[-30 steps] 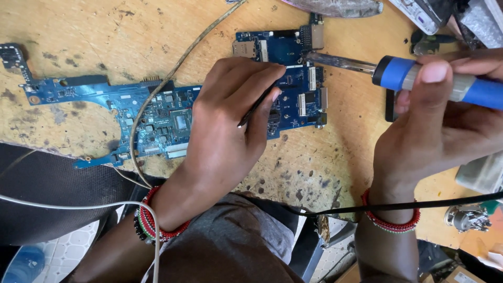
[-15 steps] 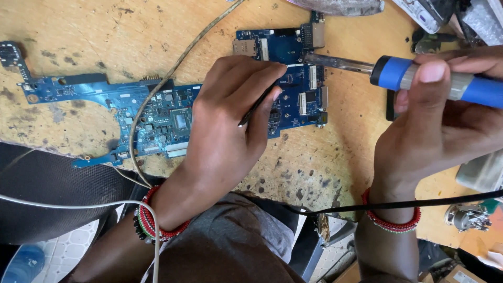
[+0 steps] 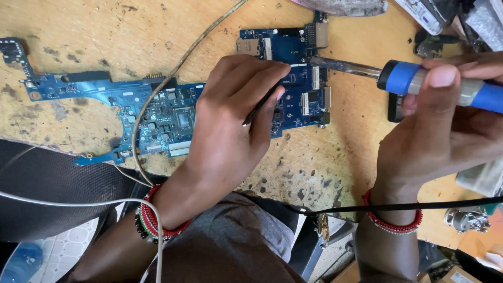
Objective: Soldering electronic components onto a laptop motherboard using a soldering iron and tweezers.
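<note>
Left hand (image 3: pixel 230 120) pinches thin tweezers (image 3: pixel 260 105) over the blue laptop motherboard (image 3: pixel 173 115); at three o'clock, right hand (image 3: pixel 445 126) grips a blue-handled soldering iron (image 3: pixel 403 76).

A worn wooden desk (image 3: pixel 94 26) fills most of the view, its pale top scorched and pitted with dark burn marks, thickest near the front edge. Daylight falls evenly across it. Below the edge at lower left shows a patch of white tiled floor (image 3: pixel 65 249). Clutter of grey and metal parts crowds the desk's far right corner (image 3: pixel 471 15). Cardboard boxes (image 3: pixel 461 275) sit low at the right.
</note>
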